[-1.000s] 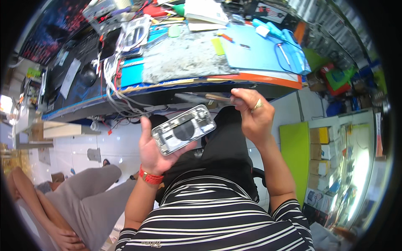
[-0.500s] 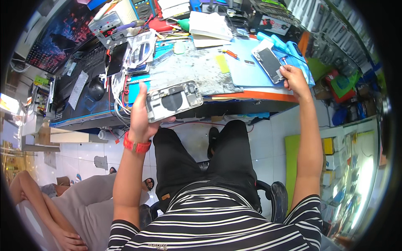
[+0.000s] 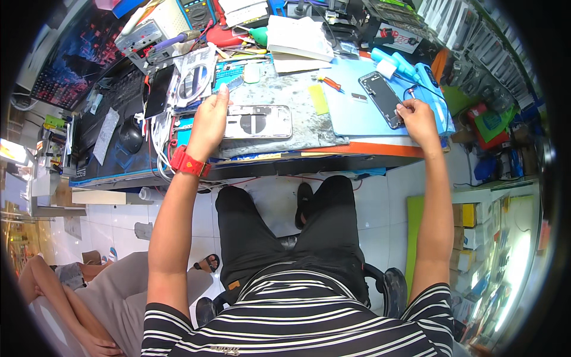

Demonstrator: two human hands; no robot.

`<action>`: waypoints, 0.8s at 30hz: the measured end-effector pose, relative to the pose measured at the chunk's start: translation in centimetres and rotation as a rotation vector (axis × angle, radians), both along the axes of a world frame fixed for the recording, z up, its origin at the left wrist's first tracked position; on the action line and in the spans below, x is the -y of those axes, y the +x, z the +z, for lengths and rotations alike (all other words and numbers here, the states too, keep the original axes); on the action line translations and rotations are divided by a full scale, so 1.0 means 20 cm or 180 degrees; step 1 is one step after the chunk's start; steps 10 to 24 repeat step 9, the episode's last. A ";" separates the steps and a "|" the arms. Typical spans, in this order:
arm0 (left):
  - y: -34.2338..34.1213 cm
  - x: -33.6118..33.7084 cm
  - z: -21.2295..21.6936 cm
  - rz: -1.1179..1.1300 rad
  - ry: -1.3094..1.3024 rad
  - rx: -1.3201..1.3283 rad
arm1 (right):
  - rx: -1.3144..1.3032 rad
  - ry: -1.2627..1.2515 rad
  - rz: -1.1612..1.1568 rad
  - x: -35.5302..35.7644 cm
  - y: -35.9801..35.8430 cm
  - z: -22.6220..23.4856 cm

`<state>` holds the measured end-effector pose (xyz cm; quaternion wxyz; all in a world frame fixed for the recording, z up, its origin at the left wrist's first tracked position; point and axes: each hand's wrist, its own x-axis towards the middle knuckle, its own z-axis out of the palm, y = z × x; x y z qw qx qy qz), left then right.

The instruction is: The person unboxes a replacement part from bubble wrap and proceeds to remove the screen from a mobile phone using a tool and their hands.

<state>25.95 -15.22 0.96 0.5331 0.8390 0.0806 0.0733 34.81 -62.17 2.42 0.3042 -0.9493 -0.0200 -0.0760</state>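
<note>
Fingers of my left hand (image 3: 209, 122) lie flat and close together over the left end of the silver phone housing (image 3: 257, 121), thumb tucked along its near edge, pressing rather than pinching. Housing rests face-up on the grey work mat (image 3: 297, 95), long side running left to right, round cut-out showing at its middle.

Right hand (image 3: 416, 118) is curled, fingertips bunched at the lower end of the dark phone (image 3: 384, 99), which lies tilted on the blue mat (image 3: 357, 116). Cannot tell whether those fingertips nip the phone's edge or only touch it.

Handling, as I judge it: housing is a thin, stiff shell, light, smooth enough to slip on the mat, and likely to bend or scratch if levered. Best taken by the long edges, thumb one side, fingers the other, away from the cut-out. Dark phone looks heavier, glassy, fragile at the corners; grip the sides, not the face.

Pose: both arms stretched forward over my knees, left wrist with its red watch (image 3: 189, 163) at the bench edge, right arm nearly straight, reaching further out. Orange-handled tool (image 3: 332, 84) sits between the two mats, untouched.
</note>
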 end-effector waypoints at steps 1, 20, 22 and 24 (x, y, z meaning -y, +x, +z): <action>0.00 0.04 0.03 0.0141 0.0533 0.0024 | -0.0003 -0.0011 -0.0025 0.00 -0.01 0.01; -0.16 0.08 0.23 -0.1062 0.2525 -0.0246 | -0.0377 -0.0086 -0.0257 -0.10 -0.04 0.08; -0.16 0.08 0.23 -0.1062 0.2525 -0.0246 | -0.0377 -0.0086 -0.0257 -0.10 -0.04 0.08; -0.16 0.08 0.23 -0.1062 0.2525 -0.0246 | -0.0377 -0.0086 -0.0257 -0.10 -0.04 0.08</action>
